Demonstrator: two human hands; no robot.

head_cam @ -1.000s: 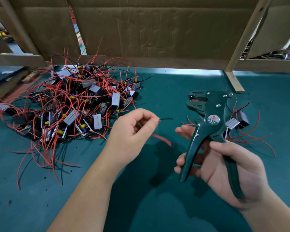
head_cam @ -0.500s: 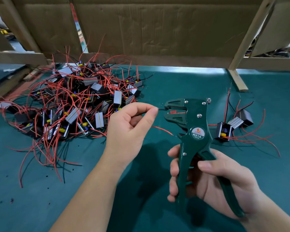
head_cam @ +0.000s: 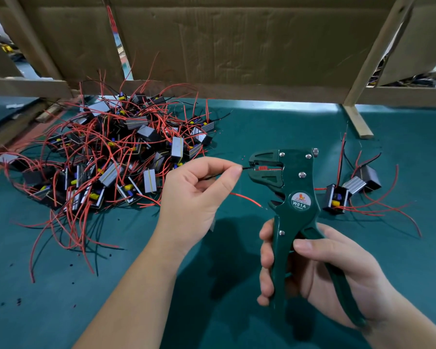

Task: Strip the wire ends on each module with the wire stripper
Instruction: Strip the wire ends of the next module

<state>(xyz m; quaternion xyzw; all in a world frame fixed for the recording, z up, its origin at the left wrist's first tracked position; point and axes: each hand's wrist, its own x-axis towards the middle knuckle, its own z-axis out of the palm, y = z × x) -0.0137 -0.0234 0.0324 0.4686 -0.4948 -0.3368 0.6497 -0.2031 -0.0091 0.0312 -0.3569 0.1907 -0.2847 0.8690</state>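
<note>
My left hand (head_cam: 196, 195) pinches a thin black wire (head_cam: 245, 168) between thumb and forefinger, its tip lying in the jaws of the green wire stripper (head_cam: 287, 182). A red wire (head_cam: 247, 199) trails out below that hand; the module it belongs to is hidden in my palm. My right hand (head_cam: 312, 268) grips the stripper's two handles, head upright and jaws facing left. A big heap of black modules with red wires (head_cam: 106, 157) lies at the left of the green mat.
A small group of modules (head_cam: 347, 190) with red wires lies right of the stripper. Wooden frame rails and cardboard (head_cam: 237, 46) close off the back. A slanted wooden strut (head_cam: 358, 119) lands on the green mat (head_cam: 237, 127) at the back right. Small insulation scraps dot the front left.
My right hand has swung the stripper left and upright, bringing its jaws onto the black wire tip. My left hand stayed pinching the wire, shifting only slightly.
</note>
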